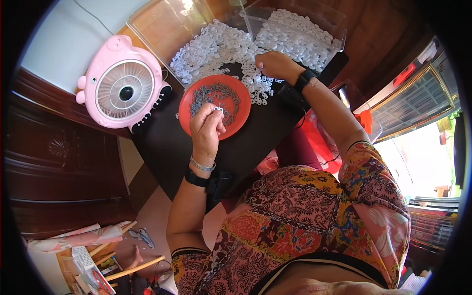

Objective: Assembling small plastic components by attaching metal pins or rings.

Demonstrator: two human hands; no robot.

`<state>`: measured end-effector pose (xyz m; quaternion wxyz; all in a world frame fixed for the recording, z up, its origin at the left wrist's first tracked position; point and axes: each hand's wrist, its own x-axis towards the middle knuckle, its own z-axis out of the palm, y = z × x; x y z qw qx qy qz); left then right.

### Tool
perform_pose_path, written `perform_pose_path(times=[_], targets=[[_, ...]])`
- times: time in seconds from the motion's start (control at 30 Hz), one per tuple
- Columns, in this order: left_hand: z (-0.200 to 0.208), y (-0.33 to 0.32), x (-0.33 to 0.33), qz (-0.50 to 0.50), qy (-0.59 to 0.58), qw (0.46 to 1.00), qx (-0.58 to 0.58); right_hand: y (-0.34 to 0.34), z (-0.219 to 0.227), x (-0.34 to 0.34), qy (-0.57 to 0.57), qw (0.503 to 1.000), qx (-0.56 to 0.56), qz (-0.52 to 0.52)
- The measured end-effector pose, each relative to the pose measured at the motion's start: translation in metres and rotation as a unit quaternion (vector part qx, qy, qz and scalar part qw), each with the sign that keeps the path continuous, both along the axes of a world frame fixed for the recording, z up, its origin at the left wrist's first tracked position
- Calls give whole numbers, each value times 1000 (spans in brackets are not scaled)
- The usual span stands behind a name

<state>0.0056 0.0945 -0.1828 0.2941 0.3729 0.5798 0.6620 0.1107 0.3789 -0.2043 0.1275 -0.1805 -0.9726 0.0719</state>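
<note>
My left hand (206,129) is closed in a pinch above the near part of a red plate (242,118). Between its thumb and fingers sits a small white plastic clip (218,109). Thin grey nails (227,94) lie scattered across the plate. My right hand (276,65) is at the right side of a heap of similar white clips (216,46), its fingers curled inward. Whatever those fingers hold, if anything, is hidden. Some loose clips (260,93) spread over the dark table between the heap and the plate.
Behind the heap stands a clear plastic bin (157,29) lying open toward me. A second clear bin (339,29) at the right holds many white pieces (295,39). On the left is a pink animal-shaped fan (88,69). The black table (167,147) ends close to my body.
</note>
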Motion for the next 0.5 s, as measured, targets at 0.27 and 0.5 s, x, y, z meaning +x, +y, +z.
perform_pose_path(times=[0.27, 0.5], targets=[[5, -4, 14, -25, 38, 998, 44, -89, 46, 10, 262, 759, -589, 89], [-2, -4, 17, -51, 56, 993, 90, -150, 41, 13, 280, 686, -656, 143]])
